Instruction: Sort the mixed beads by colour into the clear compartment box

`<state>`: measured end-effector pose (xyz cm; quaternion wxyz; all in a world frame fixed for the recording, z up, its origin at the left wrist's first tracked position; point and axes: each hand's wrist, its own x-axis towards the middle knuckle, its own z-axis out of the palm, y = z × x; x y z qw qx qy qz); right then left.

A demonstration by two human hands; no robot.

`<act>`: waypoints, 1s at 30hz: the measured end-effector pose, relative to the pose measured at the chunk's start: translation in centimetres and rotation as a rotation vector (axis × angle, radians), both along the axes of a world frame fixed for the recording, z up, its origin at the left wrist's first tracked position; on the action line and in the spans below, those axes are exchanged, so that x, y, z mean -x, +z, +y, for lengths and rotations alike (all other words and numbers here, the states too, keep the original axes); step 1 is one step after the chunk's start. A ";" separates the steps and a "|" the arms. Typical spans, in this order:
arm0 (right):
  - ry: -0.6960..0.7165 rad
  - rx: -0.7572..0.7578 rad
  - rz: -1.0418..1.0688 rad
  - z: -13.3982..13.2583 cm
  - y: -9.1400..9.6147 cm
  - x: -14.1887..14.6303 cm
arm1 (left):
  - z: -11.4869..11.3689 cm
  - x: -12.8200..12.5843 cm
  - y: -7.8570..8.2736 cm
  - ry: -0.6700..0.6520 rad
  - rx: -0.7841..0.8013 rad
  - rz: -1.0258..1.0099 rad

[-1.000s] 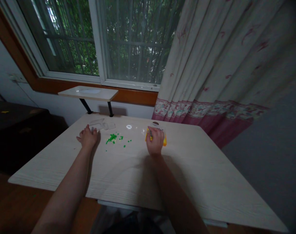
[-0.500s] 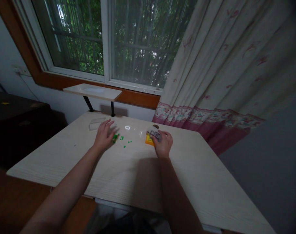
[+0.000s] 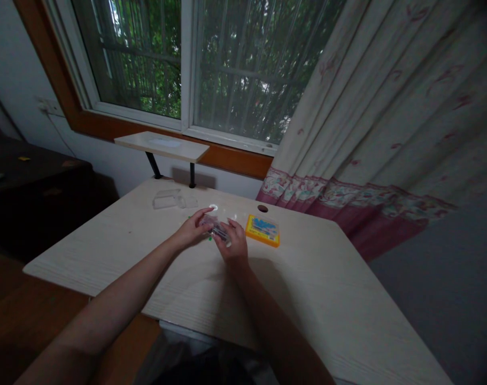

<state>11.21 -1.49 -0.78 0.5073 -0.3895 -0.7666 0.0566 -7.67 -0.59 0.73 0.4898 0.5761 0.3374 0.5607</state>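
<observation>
Between my two hands is a small clear plastic packet or case (image 3: 216, 227) with dark contents; its exact kind is hard to make out. My left hand (image 3: 191, 230) grips its left side, and my right hand (image 3: 235, 243) has its fingers and thumb on the right side. Just right of my right hand lies a flat yellow box (image 3: 263, 230) with a clear lid and blue items or print showing. Green bits (image 3: 210, 238) lie on the tabletop, mostly covered by my hands.
Clear plastic containers (image 3: 166, 199) lie at the back left of the pale wooden desk (image 3: 307, 299). A raised shelf (image 3: 163, 145) stands on black legs at the far edge. A round hole (image 3: 263, 208) is set near the back. A curtain (image 3: 347, 198) hangs at the right.
My right hand has lifted the clear packet off the yellow box and carried it left. My left hand has moved right to meet it, over the green bits. The view has shifted slightly.
</observation>
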 end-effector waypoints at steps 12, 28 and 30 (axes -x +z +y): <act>0.096 -0.036 -0.139 0.3 0.0 -0.3 | -0.5 -0.3 0.5 0.022 0.029 0.017; -0.083 -0.063 -0.398 -0.8 1.3 0.1 | -0.7 0.0 0.8 -0.086 0.079 -0.037; -0.125 -0.048 -0.444 -1.0 1.3 0.3 | -0.6 0.0 0.6 -0.079 0.077 -0.023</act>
